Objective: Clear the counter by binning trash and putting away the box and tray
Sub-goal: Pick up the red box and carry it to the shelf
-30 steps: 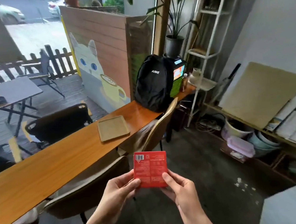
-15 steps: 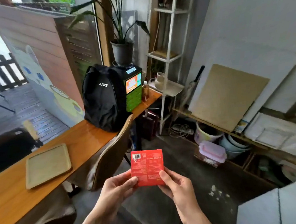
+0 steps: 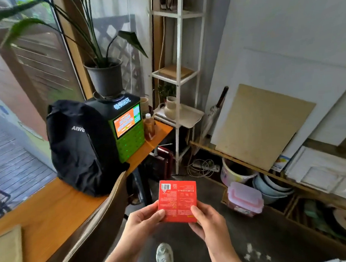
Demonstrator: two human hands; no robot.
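I hold a small red box (image 3: 178, 200) with a barcode and printed text upright in front of me, above the floor. My left hand (image 3: 140, 223) grips its lower left edge and my right hand (image 3: 210, 224) grips its lower right corner. A tan tray (image 3: 5, 257) lies flat on the orange wooden counter (image 3: 50, 205) at the far left, partly cut off by the frame edge.
A black backpack (image 3: 79, 149) and a green kiosk (image 3: 127, 130) with a potted plant (image 3: 105, 78) stand on the counter's far end. A brown chair back (image 3: 97, 228) is by my left arm. A white shelf unit (image 3: 178, 79), boards, tubs and a lidded container (image 3: 244, 199) line the right wall.
My view has swung right and moved closer to the backpack and white shelf. The tray has slid to the left edge of view. Both hands still hold the red box.
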